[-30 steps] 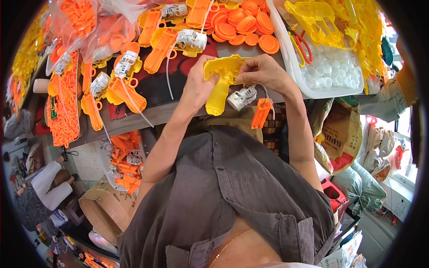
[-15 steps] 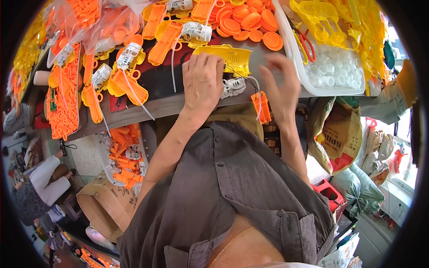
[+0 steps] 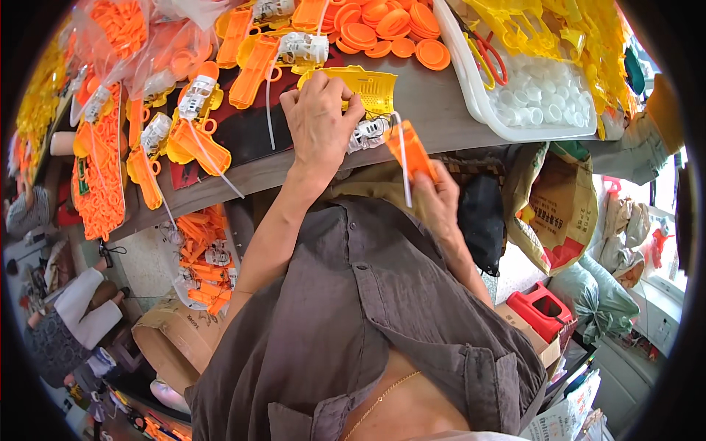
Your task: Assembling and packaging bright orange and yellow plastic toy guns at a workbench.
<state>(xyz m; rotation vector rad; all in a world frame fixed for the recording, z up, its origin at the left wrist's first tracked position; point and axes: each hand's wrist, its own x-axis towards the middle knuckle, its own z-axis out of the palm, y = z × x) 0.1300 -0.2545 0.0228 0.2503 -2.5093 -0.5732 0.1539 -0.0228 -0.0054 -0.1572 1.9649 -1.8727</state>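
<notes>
My left hand [image 3: 318,125] has its fingers curled over the left end of a curved yellow plastic shell [image 3: 375,87] at the table's near edge. A white cylindrical mechanism [image 3: 368,135] with thin dark wires lies just below the shell, beside my left thumb. Linked to it is an orange plastic handle piece [image 3: 413,153], tilted, with a white strip hanging along it. My right hand [image 3: 437,200] is closed on the lower end of that orange piece, just in front of the table edge. The tips of the left fingers are partly hidden.
Similar orange, yellow and white assemblies [image 3: 198,125] lie at the left on the table [image 3: 434,99]. Orange discs [image 3: 393,26] are heaped at the back. A clear bin [image 3: 507,131] of small translucent cups stands right, near red-handled scissors [image 3: 491,59]. A paper sack [image 3: 562,213] stands below.
My right hand has moved down and left and taken hold of the hanging orange piece, which is now raised and tilted. My left hand stays at the shell. The view has shifted slightly.
</notes>
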